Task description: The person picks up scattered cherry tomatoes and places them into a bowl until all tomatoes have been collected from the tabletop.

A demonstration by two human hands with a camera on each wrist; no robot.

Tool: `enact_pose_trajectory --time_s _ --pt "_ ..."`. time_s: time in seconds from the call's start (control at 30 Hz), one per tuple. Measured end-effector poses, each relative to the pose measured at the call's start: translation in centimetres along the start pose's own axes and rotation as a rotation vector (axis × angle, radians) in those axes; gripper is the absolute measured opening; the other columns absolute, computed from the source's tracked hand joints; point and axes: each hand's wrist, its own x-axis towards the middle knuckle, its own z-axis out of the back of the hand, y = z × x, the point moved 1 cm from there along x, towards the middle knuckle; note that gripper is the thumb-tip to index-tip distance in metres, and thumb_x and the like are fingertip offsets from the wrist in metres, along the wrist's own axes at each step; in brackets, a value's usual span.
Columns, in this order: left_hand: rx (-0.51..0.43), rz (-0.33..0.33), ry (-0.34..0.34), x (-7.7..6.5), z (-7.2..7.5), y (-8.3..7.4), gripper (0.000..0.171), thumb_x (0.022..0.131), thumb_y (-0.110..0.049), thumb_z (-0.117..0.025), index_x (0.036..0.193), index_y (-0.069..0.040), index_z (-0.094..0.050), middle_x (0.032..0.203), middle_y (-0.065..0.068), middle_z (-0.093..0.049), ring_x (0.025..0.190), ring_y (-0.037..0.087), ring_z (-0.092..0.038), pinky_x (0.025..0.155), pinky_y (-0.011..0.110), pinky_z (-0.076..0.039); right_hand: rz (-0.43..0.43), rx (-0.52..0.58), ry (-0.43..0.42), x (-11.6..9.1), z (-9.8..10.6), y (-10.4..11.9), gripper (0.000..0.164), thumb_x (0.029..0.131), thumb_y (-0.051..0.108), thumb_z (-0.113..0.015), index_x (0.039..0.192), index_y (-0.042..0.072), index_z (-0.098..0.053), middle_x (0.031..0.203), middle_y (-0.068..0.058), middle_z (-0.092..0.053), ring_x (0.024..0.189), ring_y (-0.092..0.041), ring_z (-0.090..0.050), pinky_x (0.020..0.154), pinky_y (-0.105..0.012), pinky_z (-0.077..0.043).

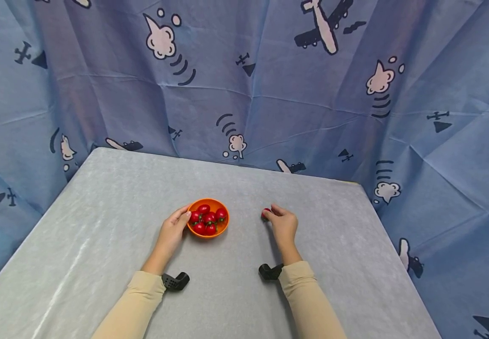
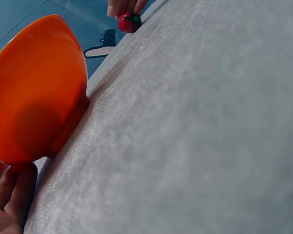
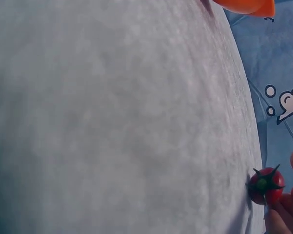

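Observation:
An orange bowl stands on the table, with several red cherry tomatoes inside. My left hand holds the bowl at its left side, thumb at the rim and the other fingers against the outer wall. In the left wrist view the bowl hides part of those fingers. To the right of the bowl, my right hand has a single cherry tomato at its fingertips, low over the table. The right wrist view shows this tomato with its green calyx facing the camera.
The table has a pale grey cover. Behind it hangs a blue curtain printed with planes and clouds. A black wrist device sits on the left wrist, and another black device on the right.

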Motion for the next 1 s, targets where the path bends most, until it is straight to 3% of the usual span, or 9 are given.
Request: enact_pose_trajectory --time_s 0.1,0.33,0.63,1.0 --pt "0.003 0.001 -0.003 0.1 0.0 0.1 0.044 0.104 -0.025 -0.052 0.142 -0.005 -0.053 0.148 0.014 -0.053 0.141 0.021 -0.044 0.114 0.027 -0.038 -0.008 0.004 -0.003 0.1 -0.2 -0.1 0.040 0.082 0.013 -0.080 0.118 -0.002 -0.071 0.118 -0.019 -0.072 0.117 -0.032 -0.064 0.102 -0.045 -0.052" --pt "-0.008 -0.007 0.004 0.1 0.0 0.1 0.044 0.104 -0.024 -0.052 0.142 -0.003 -0.053 0.149 0.015 -0.052 0.142 0.023 -0.043 0.119 0.040 -0.034 -0.002 -0.049 -0.012 0.1 -0.5 -0.3 0.039 0.081 0.012 -0.081 0.115 -0.003 -0.072 0.119 -0.023 -0.070 0.120 -0.035 -0.062 0.102 -0.046 -0.051" --pt "0.009 0.002 -0.011 0.0 -0.1 0.2 0.044 0.103 -0.024 -0.052 0.142 -0.004 -0.053 0.148 0.015 -0.052 0.141 0.022 -0.044 0.118 0.040 -0.035 -0.002 -0.077 0.001 0.1 -0.6 -0.7 0.037 0.083 0.013 -0.079 0.115 -0.002 -0.073 0.121 -0.023 -0.069 0.121 -0.037 -0.061 0.102 -0.048 -0.051" --pt "0.007 0.004 -0.007 0.0 -0.1 0.1 0.044 0.104 -0.025 -0.052 0.143 -0.004 -0.052 0.149 0.015 -0.051 0.142 0.023 -0.043 0.119 0.041 -0.034 0.013 -0.059 -0.001 -0.8 -1.0 1.2 0.035 0.081 0.016 -0.080 0.113 0.002 -0.075 0.117 -0.020 -0.072 0.117 -0.033 -0.064 0.098 -0.046 -0.054"
